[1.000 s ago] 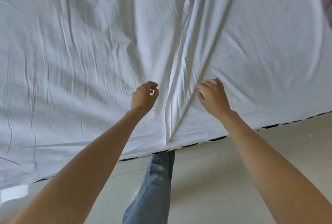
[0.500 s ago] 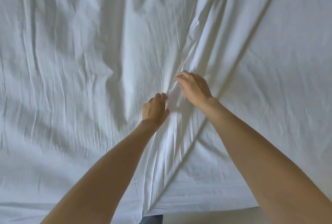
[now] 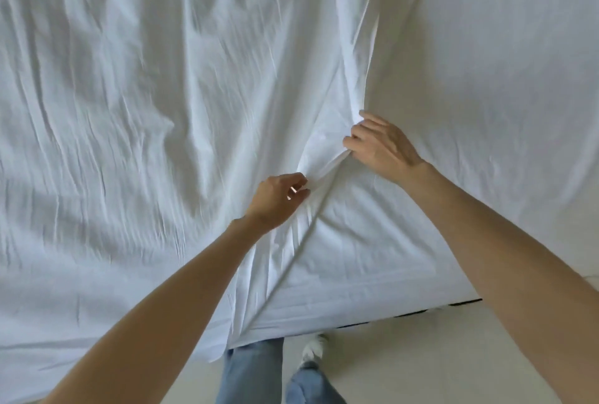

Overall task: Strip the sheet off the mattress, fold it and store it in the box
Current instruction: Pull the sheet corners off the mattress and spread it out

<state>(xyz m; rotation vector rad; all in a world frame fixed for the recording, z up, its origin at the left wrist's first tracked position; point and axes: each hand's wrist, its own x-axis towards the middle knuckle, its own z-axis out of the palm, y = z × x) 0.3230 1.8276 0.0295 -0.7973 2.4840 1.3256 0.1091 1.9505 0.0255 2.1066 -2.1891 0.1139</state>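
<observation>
Hands: the left hand (image 3: 278, 197), lower centre of frame, is closed to a pinch, thumb against fingertips, on a raised pleat of the white, creased cotton sheet (image 3: 146, 111). The right hand (image 3: 381, 145), centre right and a little higher, has its fingers (image 3: 368, 129) curled around the same ridge of cloth, with the back of the hand up.

Change over the last second: both hands have moved from near the front edge of the bed further up the frame onto the sheet, and have come closer together. A second ago they were apart and only lightly on the fabric; now each holds a bunch of it, and folds radiate from the two grips toward the top and bottom of the frame.

Position of sheet: spread across nearly the whole frame, its lower hem (image 3: 324, 322) hanging at the bed edge. A dark strip of mattress edging (image 3: 405, 314) shows just under the hem at lower right. Pale floor (image 3: 421, 364) and blue denim trouser legs (image 3: 252, 371) lie at bottom centre.

Judgement: gathering has begun; the sheet is loose but not yet off. No box in view.
</observation>
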